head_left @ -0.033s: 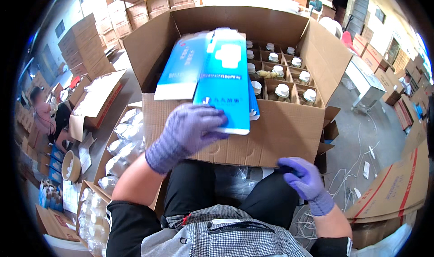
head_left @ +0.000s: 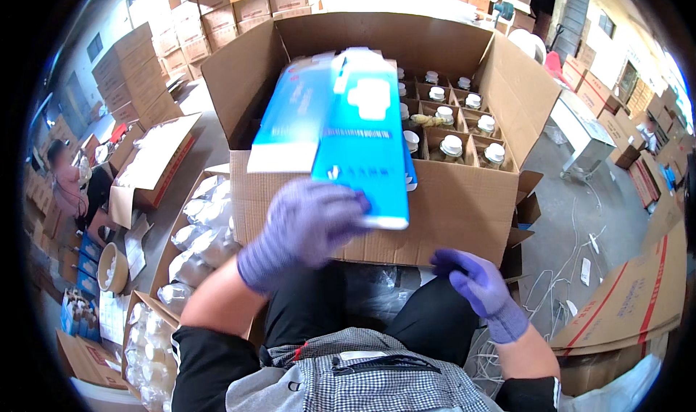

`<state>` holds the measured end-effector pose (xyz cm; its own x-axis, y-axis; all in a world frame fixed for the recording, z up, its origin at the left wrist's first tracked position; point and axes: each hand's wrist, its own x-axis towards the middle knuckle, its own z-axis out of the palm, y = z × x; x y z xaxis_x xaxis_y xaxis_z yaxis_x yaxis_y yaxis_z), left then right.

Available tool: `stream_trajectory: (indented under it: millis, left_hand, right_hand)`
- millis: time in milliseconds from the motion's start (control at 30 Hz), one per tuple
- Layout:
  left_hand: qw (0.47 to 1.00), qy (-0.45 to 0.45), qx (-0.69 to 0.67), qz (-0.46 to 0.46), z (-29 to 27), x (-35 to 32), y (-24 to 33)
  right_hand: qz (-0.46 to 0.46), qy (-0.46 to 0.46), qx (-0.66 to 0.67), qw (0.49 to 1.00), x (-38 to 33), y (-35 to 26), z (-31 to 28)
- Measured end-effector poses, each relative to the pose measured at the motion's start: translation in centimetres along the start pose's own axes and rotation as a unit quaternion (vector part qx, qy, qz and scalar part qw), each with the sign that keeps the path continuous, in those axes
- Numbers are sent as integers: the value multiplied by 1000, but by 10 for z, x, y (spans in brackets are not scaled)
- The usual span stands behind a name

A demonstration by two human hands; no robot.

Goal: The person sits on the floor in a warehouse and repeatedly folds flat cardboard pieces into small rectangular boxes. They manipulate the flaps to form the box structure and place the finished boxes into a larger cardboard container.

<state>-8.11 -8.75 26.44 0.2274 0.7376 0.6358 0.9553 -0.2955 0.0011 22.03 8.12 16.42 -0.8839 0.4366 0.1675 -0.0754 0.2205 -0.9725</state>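
Note:
My left hand (head_left: 315,220), in a purple knit glove, is closed on the near end of a blue flattened carton (head_left: 362,158) with a white cutout shape. The carton slants over the near edge of a big open cardboard box (head_left: 442,216). Under and beside it lies another blue folded carton (head_left: 290,115) with a pale flap, slightly blurred. Inside the box, cardboard dividers separate several clear bottles with white caps (head_left: 451,147). My right hand (head_left: 482,289), gloved alike, hovers before the box's near right side. Its fingers and thumb are apart, with nothing visible between them.
At my left stand open boxes of plastic-wrapped white items (head_left: 196,252) and a round tan tub (head_left: 113,267). A person (head_left: 69,180) sits at the far left. Stacked cartons (head_left: 138,71) rise behind. Flattened cardboard (head_left: 623,296) and loose white straps (head_left: 551,281) lie at my right.
My left hand has drawn the blue carton a little toward me and to the right. My right hand has shifted slightly left, its fingers more spread.

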Motion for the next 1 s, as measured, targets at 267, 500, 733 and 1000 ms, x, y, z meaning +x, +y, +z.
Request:
stream_trajectory:
  millis: [267,500,733,1000]
  left_hand:
    - [998,-18,-43,-51,24,-112,92]
    - [876,243,-227,-349,-65,-102,-66]
    - [797,279,-418,-335,-87,-101,-24]
    - [766,337,-421,-351,-65,-79,35]
  right_hand:
    - [154,66,276,947,25,15,68]
    - [143,-46,112,982,-34,82,86]
    - [-151,71,120,979,-38,-103,105]
    - [-135,178,16,975,-72,-95,126]
